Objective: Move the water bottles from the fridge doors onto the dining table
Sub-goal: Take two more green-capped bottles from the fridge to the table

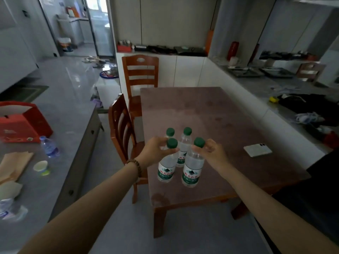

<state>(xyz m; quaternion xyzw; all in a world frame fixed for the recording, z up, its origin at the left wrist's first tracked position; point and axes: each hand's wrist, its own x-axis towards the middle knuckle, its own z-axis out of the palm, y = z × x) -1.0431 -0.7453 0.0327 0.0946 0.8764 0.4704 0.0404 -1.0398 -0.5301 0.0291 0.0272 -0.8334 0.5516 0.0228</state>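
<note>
Left hand (157, 151) grips neck of front-left bottle (166, 171), fingers curled under the green cap. Right hand (211, 153) pinches neck of front-right bottle (192, 171). Both bottles on bench (211, 110), near left edge. Back-left bottle (170, 132) and back-right bottle (185, 143) stand just behind. Phone (257, 150) lies to the right.

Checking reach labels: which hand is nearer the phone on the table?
Right. The right hand holds the front right bottle, just left of the phone; the left hand holds the front left bottle, farther away.
</note>
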